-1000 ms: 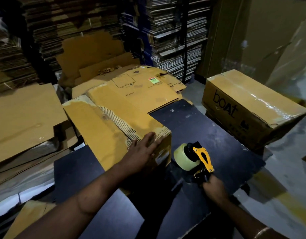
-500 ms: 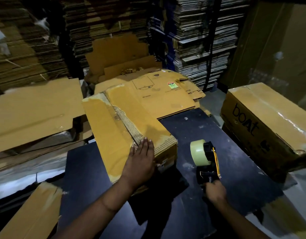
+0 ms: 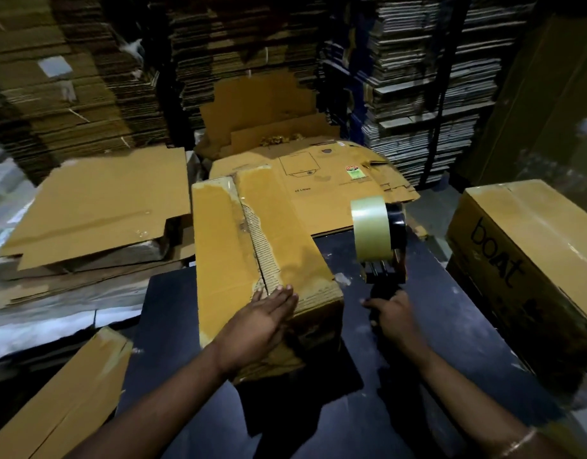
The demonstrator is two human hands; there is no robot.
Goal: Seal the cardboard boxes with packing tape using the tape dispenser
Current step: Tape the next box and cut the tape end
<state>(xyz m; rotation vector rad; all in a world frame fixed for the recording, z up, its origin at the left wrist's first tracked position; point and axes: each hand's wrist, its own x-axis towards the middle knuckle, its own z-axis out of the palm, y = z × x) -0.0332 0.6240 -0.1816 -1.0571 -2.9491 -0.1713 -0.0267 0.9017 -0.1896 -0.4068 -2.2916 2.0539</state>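
On box top [image 3: 252, 246]: left hand [image 3: 255, 326] flat, grip released | right hand [image 3: 393, 318] grip grasping tape dispenser [image 3: 381, 240] handle

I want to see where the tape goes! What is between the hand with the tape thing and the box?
In the head view, only bare dark table separates the right hand, gripping the tape dispenser, from the box.

Packaging warehouse: flattened carton stacks [image 3: 418, 94] on racks, cardboard sheets [image 3: 96, 207] everywhere.
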